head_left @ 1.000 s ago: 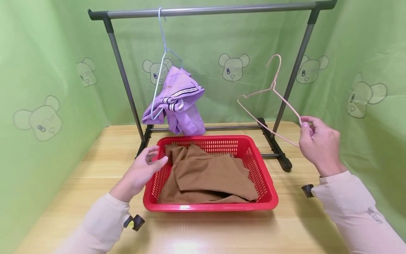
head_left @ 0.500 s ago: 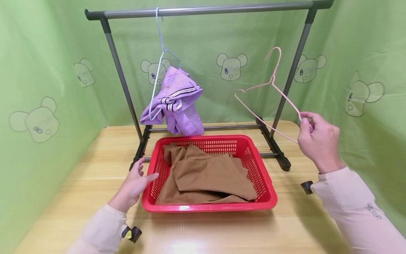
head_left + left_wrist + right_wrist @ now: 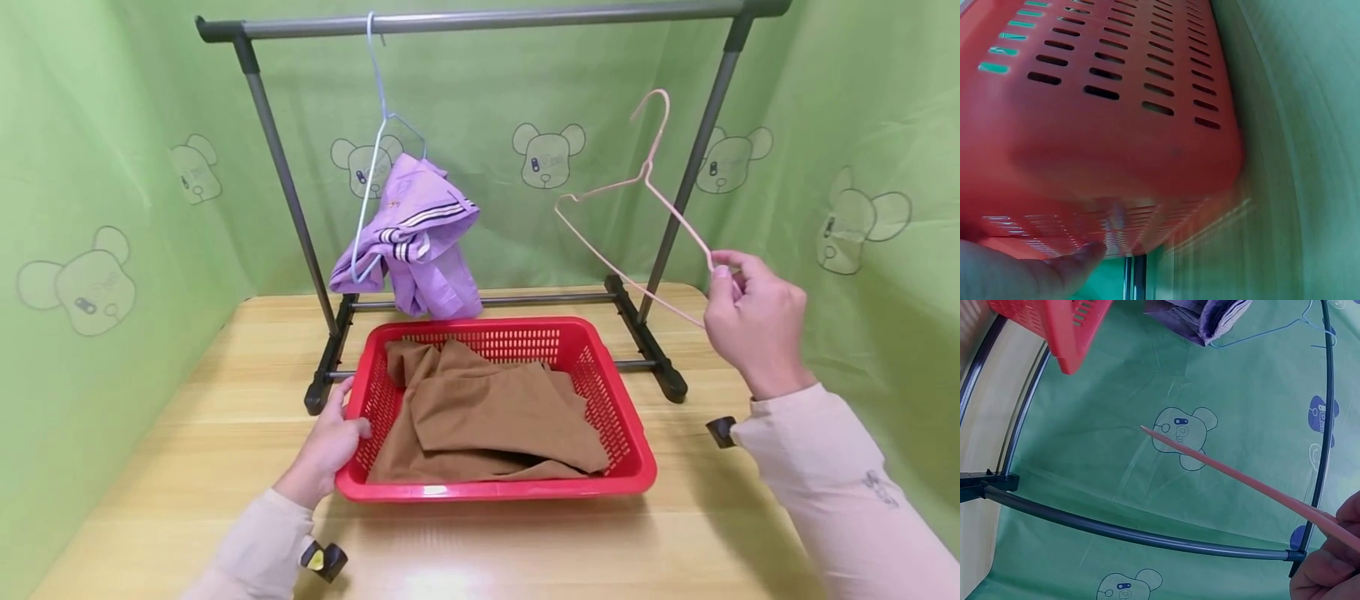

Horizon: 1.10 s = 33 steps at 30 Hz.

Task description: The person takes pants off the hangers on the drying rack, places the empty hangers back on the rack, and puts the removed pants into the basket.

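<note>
Left hand: the left hand [image 3: 330,442] grasps the near-left rim of the red basket [image 3: 495,492], thumb over the edge, fingers outside.
Right hand: the right hand [image 3: 757,321] pinches one end of the pink hanger [image 3: 647,171], hook up and free of the rail [image 3: 525,18].
Brown cloth: the brown cloth [image 3: 502,412] lies in the basket, between the hands, touched by neither.
Purple garment: beyond the left hand, the purple garment [image 3: 420,225] hangs bunched on the blue hanger [image 3: 385,113].
Step in hand: seemingly handling the basket while holding a bare hanger ready.
Next move: probably calls for a firm rim hold, with the hanger clear of the cloth.
Writing: tiny letters on the bear print [image 3: 546,158] and a dark mark on the right sleeve [image 3: 817,446], neither legible; no brand readable.
</note>
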Motion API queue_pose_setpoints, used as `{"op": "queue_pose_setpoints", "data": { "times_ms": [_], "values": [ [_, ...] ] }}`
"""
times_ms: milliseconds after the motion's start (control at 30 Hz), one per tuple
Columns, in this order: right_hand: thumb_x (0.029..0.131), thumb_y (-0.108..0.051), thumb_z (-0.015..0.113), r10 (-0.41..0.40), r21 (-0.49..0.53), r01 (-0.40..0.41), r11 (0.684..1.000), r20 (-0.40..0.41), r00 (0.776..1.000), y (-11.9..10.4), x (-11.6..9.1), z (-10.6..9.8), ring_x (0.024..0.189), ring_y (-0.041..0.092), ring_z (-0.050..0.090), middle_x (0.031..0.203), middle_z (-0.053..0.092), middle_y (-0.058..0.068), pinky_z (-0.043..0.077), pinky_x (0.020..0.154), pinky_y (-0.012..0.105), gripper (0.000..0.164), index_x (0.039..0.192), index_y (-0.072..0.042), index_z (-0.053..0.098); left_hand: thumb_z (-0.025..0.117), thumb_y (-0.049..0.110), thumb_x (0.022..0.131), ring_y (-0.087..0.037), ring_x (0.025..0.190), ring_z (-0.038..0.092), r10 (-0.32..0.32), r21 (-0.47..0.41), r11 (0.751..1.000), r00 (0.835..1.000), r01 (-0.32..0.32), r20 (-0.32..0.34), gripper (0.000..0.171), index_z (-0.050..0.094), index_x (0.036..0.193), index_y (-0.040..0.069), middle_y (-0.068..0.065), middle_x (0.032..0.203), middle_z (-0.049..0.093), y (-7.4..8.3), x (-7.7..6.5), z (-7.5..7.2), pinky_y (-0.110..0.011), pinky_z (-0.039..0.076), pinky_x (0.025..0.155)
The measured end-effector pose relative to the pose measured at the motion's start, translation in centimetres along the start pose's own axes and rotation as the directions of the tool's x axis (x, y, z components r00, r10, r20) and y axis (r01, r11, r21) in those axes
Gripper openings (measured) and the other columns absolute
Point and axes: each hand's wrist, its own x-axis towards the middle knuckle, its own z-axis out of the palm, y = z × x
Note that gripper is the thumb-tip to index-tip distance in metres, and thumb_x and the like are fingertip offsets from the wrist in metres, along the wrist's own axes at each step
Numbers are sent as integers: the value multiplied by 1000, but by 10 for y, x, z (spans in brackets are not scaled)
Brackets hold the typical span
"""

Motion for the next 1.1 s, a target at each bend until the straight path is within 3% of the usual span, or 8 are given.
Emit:
{"op": "queue_pose_setpoints", "data": {
  "times_ms": [300, 667, 1100],
  "values": [
    [98, -10, 46, -4, 11, 5, 1000, -27, 1000, -13, 10, 0, 48, 5, 36, 70, 56, 14, 26, 42, 16, 29, 115, 4, 66, 39, -13, 81, -42, 120, 45, -7, -9, 1000, 1000, 7, 2, 84, 12, 154, 18, -27, 142, 37, 3, 1, -2, -56, 43, 96],
    [98, -8, 48, 8, 30, -6, 1000, -72, 997, -18, 21, -5, 47, 0, 33, 66, 50, 2, 23, 39, 13, 27, 115, 2, 66, 40, -11, 83, -41, 118, 48, 7, 24, 1000, 1000, -7, -8, 82, 13, 154, 18, -28, 140, 40, -2, 1, 0, -54, 45, 94],
    [100, -12, 45, 55, 53, -53, 997, -54, 997, -31, 29, -14, 51, 9, 37, 68, 49, -1, 25, 40, 15, 30, 119, 0, 65, 40, -11, 83, -42, 120, 48, 32, 22, 999, 999, -32, -6, 81, 13, 153, 18, -29, 139, 40, -7, 1, -1, -53, 45, 94]
  ]
}}
